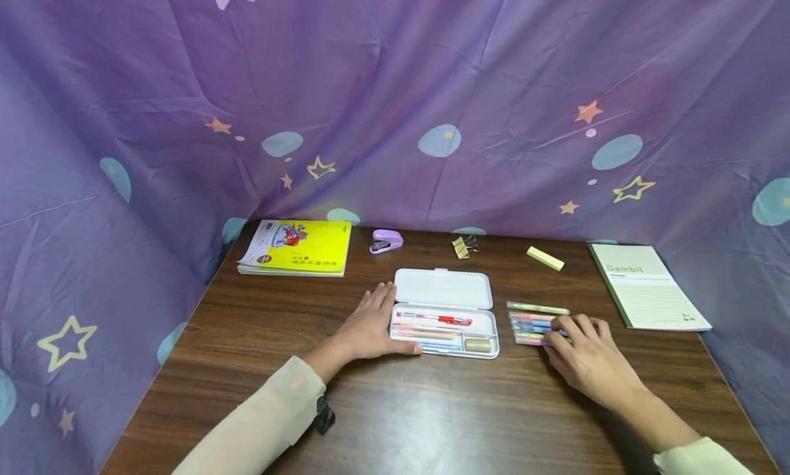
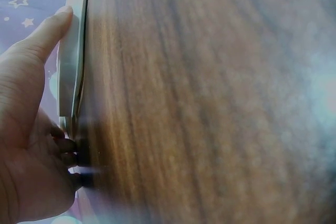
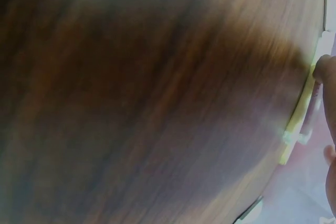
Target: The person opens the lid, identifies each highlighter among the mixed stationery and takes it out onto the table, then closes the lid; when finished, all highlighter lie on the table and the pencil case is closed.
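Observation:
A white pencil case (image 1: 443,288) lies open on the table, its lid folded back. Inside are a red pen (image 1: 453,319), several slim pens or pencils (image 1: 426,333) and a tan block (image 1: 477,345). My left hand (image 1: 373,327) rests against the case's left side, fingers straight along it and thumb (image 2: 50,32) along the front edge. To the right, several coloured highlighters (image 1: 524,324) lie side by side. My right hand (image 1: 589,362) curls its fingers and thumb at their right ends, pinching at the front ones; the fingers hide which are gripped. A yellow-green highlighter (image 1: 543,308) lies behind them.
Along the back are a yellow book (image 1: 315,249), a purple stapler (image 1: 387,241), gold binder clips (image 1: 461,247) and a pale yellow block (image 1: 546,258). A notebook (image 1: 654,286) lies at the right. Purple curtains (image 1: 395,84) border the wooden table (image 1: 420,420).

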`<state>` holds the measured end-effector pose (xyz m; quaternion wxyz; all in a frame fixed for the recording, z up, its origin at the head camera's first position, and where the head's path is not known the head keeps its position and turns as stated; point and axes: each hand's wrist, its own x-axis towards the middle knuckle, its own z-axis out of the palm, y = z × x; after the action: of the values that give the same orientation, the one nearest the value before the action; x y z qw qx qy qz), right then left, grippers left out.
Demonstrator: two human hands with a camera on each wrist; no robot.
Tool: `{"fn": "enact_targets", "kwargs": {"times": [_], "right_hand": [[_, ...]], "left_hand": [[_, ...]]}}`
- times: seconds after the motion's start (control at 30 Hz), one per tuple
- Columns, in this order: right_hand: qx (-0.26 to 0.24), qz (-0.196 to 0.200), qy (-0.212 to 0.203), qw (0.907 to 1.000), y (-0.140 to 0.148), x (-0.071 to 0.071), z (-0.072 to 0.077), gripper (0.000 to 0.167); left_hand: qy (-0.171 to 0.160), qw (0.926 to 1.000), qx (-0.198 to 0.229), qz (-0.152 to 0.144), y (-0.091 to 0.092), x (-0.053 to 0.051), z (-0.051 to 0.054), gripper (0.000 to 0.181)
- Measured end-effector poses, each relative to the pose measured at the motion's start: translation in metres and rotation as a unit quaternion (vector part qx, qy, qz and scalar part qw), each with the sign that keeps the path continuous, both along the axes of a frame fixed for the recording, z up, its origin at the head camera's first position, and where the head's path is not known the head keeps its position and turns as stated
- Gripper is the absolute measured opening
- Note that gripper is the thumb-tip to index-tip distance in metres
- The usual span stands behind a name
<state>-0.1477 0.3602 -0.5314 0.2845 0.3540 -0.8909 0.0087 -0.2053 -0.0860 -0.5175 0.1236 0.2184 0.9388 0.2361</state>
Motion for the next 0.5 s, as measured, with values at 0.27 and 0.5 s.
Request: {"fn": "enact_targets", "kwargs": {"times": [0.27, 0.5], "right_hand": [[-0.002, -0.008, -0.006, 1.0, 0.0001, -0.0005, -0.0021, 0.065], [-0.001, -0.011, -0.009, 0.9999, -0.0015, 0.0004, -0.0035, 0.067]], "left_hand": [[-0.006, 1.0, 0.001, 0.002, 0.0004, 0.0006, 0.0008, 0.141], [-0.005, 1.0, 0.001, 0.002, 0.0004, 0.0001, -0.0006, 0.141]]}}
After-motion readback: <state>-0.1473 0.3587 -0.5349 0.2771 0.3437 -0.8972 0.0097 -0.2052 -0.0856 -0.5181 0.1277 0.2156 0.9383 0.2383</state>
